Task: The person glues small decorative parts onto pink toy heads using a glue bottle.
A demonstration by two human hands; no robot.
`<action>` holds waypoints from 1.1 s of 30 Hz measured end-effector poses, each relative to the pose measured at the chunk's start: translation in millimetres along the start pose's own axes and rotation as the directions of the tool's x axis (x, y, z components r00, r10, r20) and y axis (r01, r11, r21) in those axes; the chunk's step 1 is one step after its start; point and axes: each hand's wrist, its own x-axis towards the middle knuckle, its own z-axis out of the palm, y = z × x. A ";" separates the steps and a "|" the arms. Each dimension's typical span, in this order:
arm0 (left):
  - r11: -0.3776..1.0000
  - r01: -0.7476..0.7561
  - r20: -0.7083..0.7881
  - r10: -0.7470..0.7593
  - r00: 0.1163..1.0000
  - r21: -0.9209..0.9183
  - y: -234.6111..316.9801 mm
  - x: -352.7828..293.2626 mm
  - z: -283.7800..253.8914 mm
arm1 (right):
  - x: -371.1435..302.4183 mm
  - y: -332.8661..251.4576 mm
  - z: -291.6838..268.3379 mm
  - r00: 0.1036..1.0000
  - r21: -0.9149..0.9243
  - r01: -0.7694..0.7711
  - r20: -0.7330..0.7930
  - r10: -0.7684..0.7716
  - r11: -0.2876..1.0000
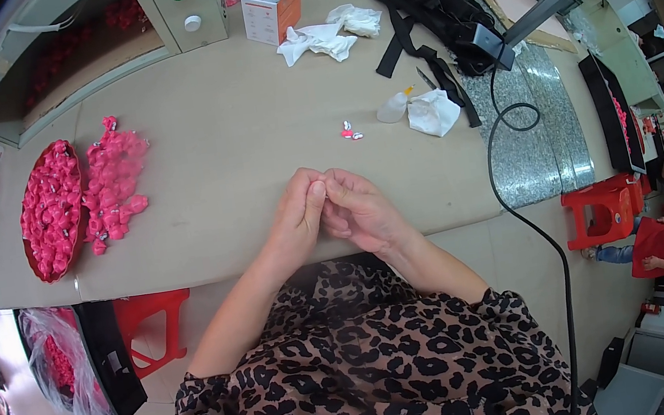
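- Fingertips together, left hand [297,213] and right hand [362,205] meet above the desk [239,161]; whatever's between them is hidden, so can't tell whether they're grasping anything!
- Just beyond, tiny pink-and-silver pieces [347,133], details hard to make out.
- Far left, pink pieces [53,210] heap a reddish dish [82,234].
- Upper edge cuts off the grey cabinet [207,29].
- White-and-orange box [263,24]: printed, lettering too small to read.

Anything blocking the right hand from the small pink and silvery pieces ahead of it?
Nothing visible: just tabletop between the right hand and the small pink and silvery pieces.
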 end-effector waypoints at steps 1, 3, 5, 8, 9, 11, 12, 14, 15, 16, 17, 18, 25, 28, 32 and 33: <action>1.000 0.000 -0.001 0.000 1.000 0.000 -0.3 0.1 0.0 | 0.0 0.0 0.3 1.000 -0.005 -0.001 -0.009 0.001 1.000; 0.998 -0.038 -0.013 0.039 0.999 0.047 -0.9 0.3 0.1 | 0.0 0.0 0.3 1.000 -0.002 -0.002 -0.004 0.002 1.000; 0.999 -0.015 -0.011 0.015 1.000 0.029 1.0 -0.1 0.8 | 0.3 0.3 -0.3 1.000 0.000 -0.002 0.001 0.002 1.000; 1.000 0.006 -0.013 -0.006 1.000 0.010 2.6 0.1 1.6 | 0.9 1.1 -1.6 1.000 -0.005 0.011 0.018 -0.011 1.000; 1.000 0.004 -0.017 -0.004 1.000 0.009 3.0 0.2 1.7 | 1.0 1.2 -1.3 1.000 -0.006 0.012 0.014 -0.012 1.000; 0.999 -0.027 -0.029 0.028 0.999 0.038 3.3 0.8 1.7 | 0.7 1.0 -0.4 1.000 -0.009 0.013 0.012 -0.013 1.000; 0.996 -0.057 -0.039 0.060 0.997 0.066 3.3 1.0 1.8 | 0.4 0.6 0.3 1.000 -0.004 0.013 0.010 -0.013 1.000; 0.997 -0.052 -0.041 0.055 0.998 0.054 1.8 2.4 1.9 | 0.4 -0.3 1.1 1.000 0.001 0.016 0.010 -0.016 1.000; 0.998 -0.046 -0.041 0.048 0.998 0.040 3.8 3.2 1.8 | 1.1 -0.8 0.7 1.000 0.010 0.015 -0.006 -0.015 1.000; 0.998 -0.050 -0.039 0.051 0.998 0.043 8.5 2.3 0.5 | 1.3 -1.2 1.0 1.000 0.020 0.015 -0.023 -0.014 1.000; 0.991 0.097 -0.002 -0.098 0.995 -0.089 21.8 3.0 -1.3 | 1.6 -2.4 1.7 1.000 0.019 0.021 -0.019 -0.021 1.000; 0.946 0.245 0.055 -0.239 0.969 -0.212 29.4 3.8 -2.7 | 1.4 -3.6 2.8 0.999 0.052 0.014 -0.051 -0.011 0.999; 0.970 0.073 -0.024 -0.081 0.996 -0.233 20.9 -5.9 -12.5 | -6.2 -5.9 16.9 0.985 0.112 -0.063 -0.152 0.080 0.992; 0.959 0.082 -0.001 -0.085 0.996 -0.270 13.1 -7.4 -17.5 | -10.6 -9.3 21.8 0.980 -0.109 -0.151 -0.144 0.135 0.982; 0.847 0.192 0.018 -0.212 0.977 -0.496 21.1 -12.6 -17.7 | -11.2 -13.4 12.5 0.974 -0.156 -0.105 -0.218 0.070 0.982; 0.851 0.189 0.020 -0.206 0.978 -0.491 21.2 -13.8 -17.4 | -10.3 -12.7 15.5 0.975 -0.164 -0.041 -0.221 0.004 0.986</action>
